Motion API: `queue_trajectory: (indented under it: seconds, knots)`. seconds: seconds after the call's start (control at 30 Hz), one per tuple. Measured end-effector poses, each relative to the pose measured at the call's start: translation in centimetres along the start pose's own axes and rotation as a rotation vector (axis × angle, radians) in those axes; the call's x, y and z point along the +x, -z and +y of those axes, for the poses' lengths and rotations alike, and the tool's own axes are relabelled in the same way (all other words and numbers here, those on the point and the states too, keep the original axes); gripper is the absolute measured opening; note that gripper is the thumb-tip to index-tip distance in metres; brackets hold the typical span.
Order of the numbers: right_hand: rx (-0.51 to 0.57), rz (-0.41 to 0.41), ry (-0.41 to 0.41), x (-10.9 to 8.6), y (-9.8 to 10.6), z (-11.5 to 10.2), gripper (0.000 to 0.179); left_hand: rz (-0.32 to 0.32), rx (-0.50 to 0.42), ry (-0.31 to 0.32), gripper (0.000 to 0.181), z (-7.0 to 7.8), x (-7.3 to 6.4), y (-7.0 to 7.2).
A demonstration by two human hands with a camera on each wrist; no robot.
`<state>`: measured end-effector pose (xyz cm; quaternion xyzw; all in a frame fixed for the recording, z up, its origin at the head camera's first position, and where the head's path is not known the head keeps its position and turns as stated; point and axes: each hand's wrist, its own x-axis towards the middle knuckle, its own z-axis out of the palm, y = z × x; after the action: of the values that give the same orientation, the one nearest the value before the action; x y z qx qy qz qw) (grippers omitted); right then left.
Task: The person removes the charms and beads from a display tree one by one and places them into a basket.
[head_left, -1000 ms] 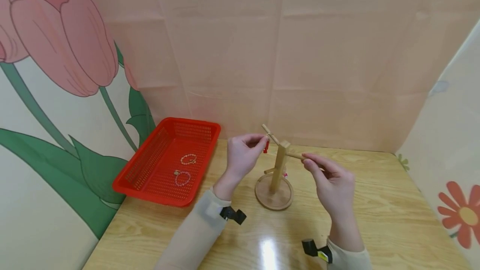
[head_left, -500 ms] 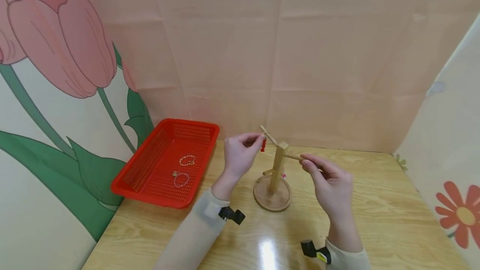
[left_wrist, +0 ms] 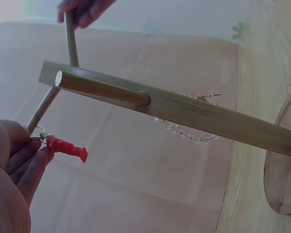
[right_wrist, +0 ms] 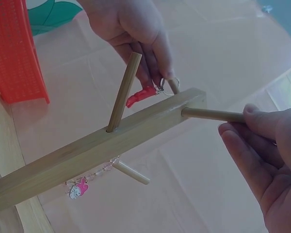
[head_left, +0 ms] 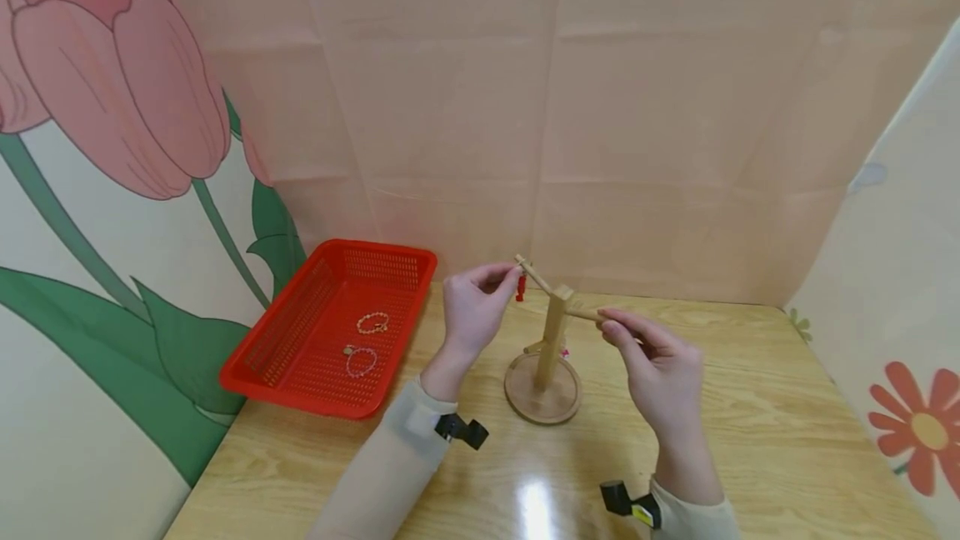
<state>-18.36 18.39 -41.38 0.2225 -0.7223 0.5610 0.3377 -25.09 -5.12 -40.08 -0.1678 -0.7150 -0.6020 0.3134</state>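
The tip of one peg (right_wrist: 213, 114) is hidden by the right hand (head_left: 663, 377), which is cropped by the top edge in the left wrist view. What joins the red charm (left_wrist: 67, 147) to the left hand (head_left: 471, 313) cannot be made out in the head view. The hanging bracelet (left_wrist: 186, 137) is partly covered by the post (left_wrist: 208, 116); the round base (left_wrist: 281, 184) is cut off.

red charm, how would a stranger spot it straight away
On the table stands a wooden jewelry stand with a round base. Near its top, by the left hand at one peg, is the small red charm. Its solid red sets it apart from the pink-and-white charm lower on the stand.
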Motion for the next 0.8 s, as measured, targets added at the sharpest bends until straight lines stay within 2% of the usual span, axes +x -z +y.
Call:
queue_trajectory:
  seconds: [0.37,0.8]
  knots:
    - [-0.008,-0.005,-0.011,-0.1,0.1,0.1,0.025,0.061,-0.008,-0.008,0.009,-0.2,0.0,0.2]
    - [-0.030,-0.015,-0.053,0.1,0.3,-0.3,0.022,0.045,0.009,0.030,0.011,0.1,0.4,1.0]
